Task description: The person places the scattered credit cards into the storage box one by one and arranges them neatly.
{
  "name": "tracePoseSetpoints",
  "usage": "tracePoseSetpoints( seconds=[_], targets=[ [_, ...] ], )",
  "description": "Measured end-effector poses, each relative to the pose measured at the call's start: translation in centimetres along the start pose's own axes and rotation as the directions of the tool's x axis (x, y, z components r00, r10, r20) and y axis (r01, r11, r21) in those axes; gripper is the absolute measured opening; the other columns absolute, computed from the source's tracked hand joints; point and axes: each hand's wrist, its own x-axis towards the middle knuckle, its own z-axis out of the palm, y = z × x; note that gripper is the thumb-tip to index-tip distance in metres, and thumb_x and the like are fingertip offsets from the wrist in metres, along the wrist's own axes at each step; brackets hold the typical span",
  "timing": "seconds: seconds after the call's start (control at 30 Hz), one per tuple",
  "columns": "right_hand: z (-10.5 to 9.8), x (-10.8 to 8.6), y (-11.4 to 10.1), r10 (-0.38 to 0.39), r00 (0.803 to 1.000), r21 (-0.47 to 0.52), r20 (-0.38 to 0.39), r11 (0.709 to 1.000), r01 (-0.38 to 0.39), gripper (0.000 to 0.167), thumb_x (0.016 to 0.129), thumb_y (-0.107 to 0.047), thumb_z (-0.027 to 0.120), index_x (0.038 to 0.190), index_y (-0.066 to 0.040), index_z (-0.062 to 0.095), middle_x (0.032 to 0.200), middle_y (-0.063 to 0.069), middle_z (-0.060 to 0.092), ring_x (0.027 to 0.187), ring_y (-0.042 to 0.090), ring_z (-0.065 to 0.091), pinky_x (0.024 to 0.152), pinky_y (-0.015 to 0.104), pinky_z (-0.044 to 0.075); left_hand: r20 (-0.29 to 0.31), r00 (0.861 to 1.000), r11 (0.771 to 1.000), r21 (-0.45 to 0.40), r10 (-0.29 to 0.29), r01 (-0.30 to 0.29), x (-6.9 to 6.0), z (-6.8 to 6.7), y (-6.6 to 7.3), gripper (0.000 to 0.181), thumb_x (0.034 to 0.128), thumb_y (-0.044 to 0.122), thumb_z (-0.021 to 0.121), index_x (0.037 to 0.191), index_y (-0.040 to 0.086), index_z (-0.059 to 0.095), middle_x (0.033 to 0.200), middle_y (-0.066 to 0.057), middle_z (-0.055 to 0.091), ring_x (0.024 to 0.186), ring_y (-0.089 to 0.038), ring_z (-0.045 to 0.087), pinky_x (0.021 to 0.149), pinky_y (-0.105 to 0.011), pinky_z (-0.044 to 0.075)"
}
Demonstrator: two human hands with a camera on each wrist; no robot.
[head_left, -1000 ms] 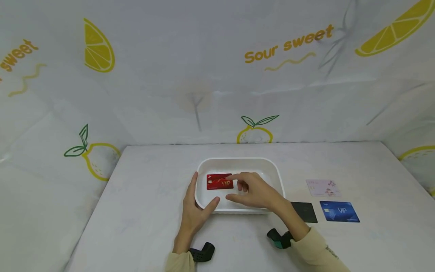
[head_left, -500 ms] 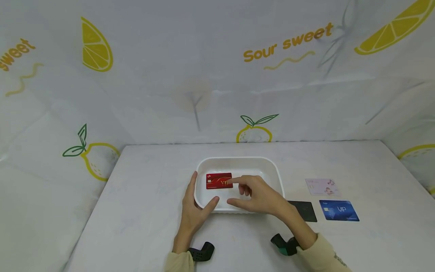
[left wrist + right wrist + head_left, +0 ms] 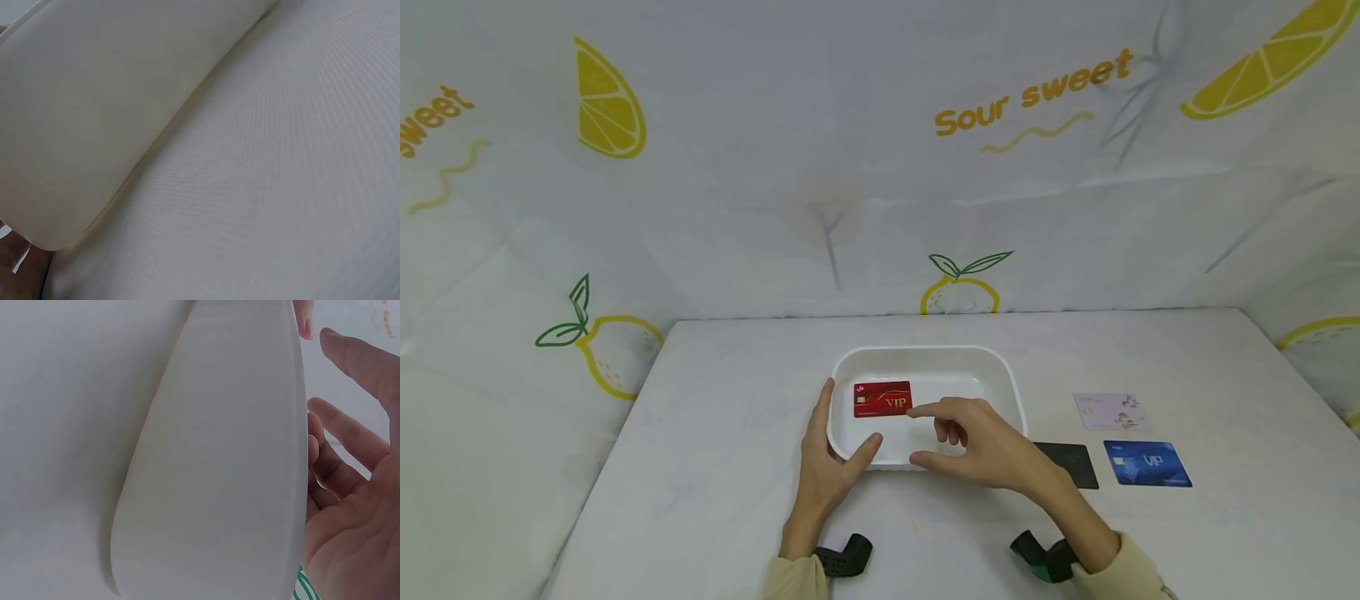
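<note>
In the head view a white plastic tray (image 3: 925, 354) rests on the table, with a red VIP card (image 3: 882, 400) lying flat inside toward its left. My left hand (image 3: 826, 467) holds the tray's near left corner, thumb over the rim and fingers along the outer wall. Above the tray's right part is my right hand (image 3: 981, 442), holding nothing. Its index finger is extended, the tip beside the card's lower right corner; other fingers bend loosely. In the right wrist view the tray's wall (image 3: 219, 450) hides part of the hand. The left wrist view mostly shows the tray's side (image 3: 112, 106).
To the tray's right lie a black card (image 3: 1075, 467), partly behind the right forearm, a blue VIP card (image 3: 1148, 463) and a pale pink card (image 3: 1111, 412). A white cloth with lemon prints (image 3: 962, 287) hangs behind the table (image 3: 700, 467).
My right hand has drawn back toward the right and nearer to me, its index fingertip leaving the red card's face. My left hand stays on the tray. The card looks unmoved within it.
</note>
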Motion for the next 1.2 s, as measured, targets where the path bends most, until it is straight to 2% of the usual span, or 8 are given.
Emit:
tracePoseSetpoints(
  seconds=[0.5, 0.87, 1.2],
  targets=[
    [-0.4, -2.3, 0.1, 0.028, 0.999, -0.016, -0.019, 0.999, -0.028, 0.043, 0.084, -0.030, 0.085, 0.120, -0.009, 0.074, 0.075, -0.001, 0.056, 0.068, 0.010, 0.050, 0.060, 0.017, 0.044, -0.013, 1.000, 1.000, -0.014, -0.009, 0.009, 0.0, 0.0, 0.2, 0.095, 0.0814, 0.030, 0.078, 0.162, 0.014, 0.029, 0.161, -0.013, 0.044, 0.139, -0.033, 0.053, 0.107, -0.057, 0.050],
    [-1.2, -3.8, 0.3, 0.041, 0.997, -0.043, -0.060, 0.998, -0.043, 0.043, 0.084, -0.036, 0.084, 0.119, -0.013, 0.075, 0.076, -0.006, 0.053, 0.072, 0.005, 0.048, 0.062, 0.019, 0.044, -0.020, 1.000, 1.000, -0.015, -0.023, 0.023, -0.1, -0.1, 0.3, 0.095, 0.0811, 0.029, 0.078, 0.162, 0.015, 0.030, 0.162, -0.010, 0.042, 0.143, -0.035, 0.049, 0.111, -0.061, 0.045],
    [-1.8, -5.6, 0.8, -0.011, 0.989, -0.066, -0.150, 0.998, 0.001, 0.040, 0.082, -0.033, 0.086, 0.117, -0.017, 0.075, 0.076, -0.009, 0.053, 0.069, 0.005, 0.049, 0.059, 0.020, 0.044, -0.013, 1.000, 1.000, -0.020, -0.017, 0.016, 0.0, 0.0, 0.2, 0.095, 0.0811, 0.028, 0.078, 0.162, 0.015, 0.030, 0.162, -0.011, 0.042, 0.142, -0.035, 0.049, 0.110, -0.061, 0.046]
  ],
)
